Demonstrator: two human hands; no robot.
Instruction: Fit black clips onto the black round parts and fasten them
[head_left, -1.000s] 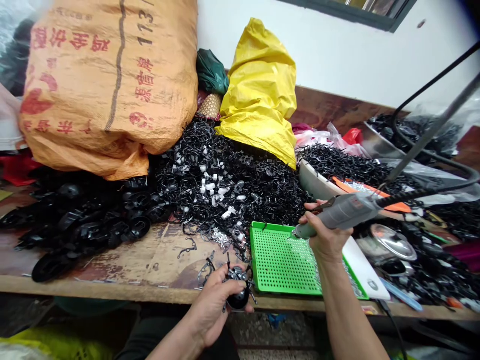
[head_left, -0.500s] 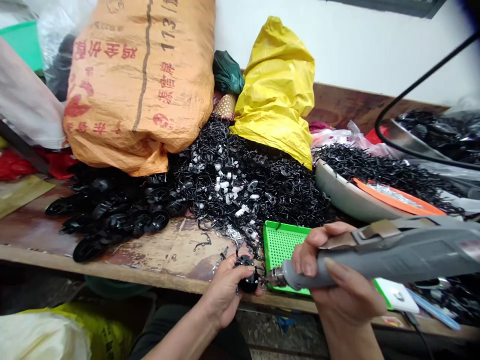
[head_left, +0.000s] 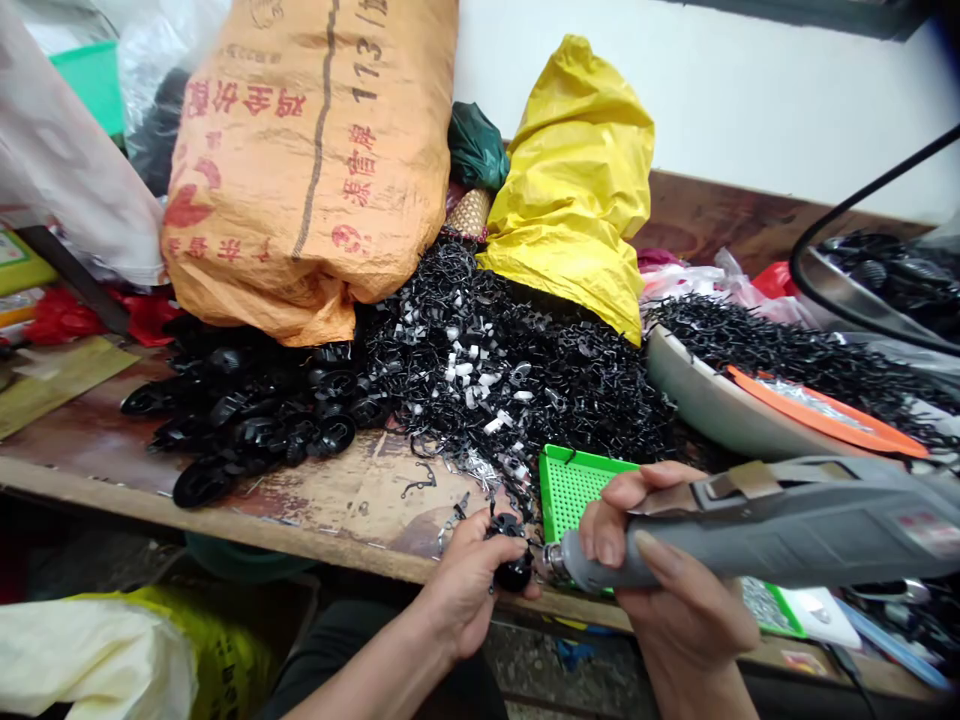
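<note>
Near the table's front edge, my left hand (head_left: 471, 575) is closed on a small round black part (head_left: 513, 572), thumb on top. My right hand (head_left: 667, 560) wraps round a grey electric screwdriver (head_left: 787, 525) lying nearly level. The metal tip of the tool points left, right beside the black part; whether they touch I cannot tell. Behind the tool a green perforated tray (head_left: 576, 485) is partly hidden. Beyond my left hand spreads a large pile of small black parts (head_left: 570, 380) with white pieces (head_left: 469, 375) among them.
A large orange sack (head_left: 307, 170) and a yellow bag (head_left: 577, 180) stand behind the pile. Black round parts (head_left: 255, 410) lie left. A pale bowl (head_left: 697, 395) of black parts bears an orange dish (head_left: 825, 410) at right. A black cable (head_left: 806, 245) hangs at far right.
The whole view has shifted, so most things appear a little farther right. Both hands keep their holds, with the tool tip still beside the black part.
</note>
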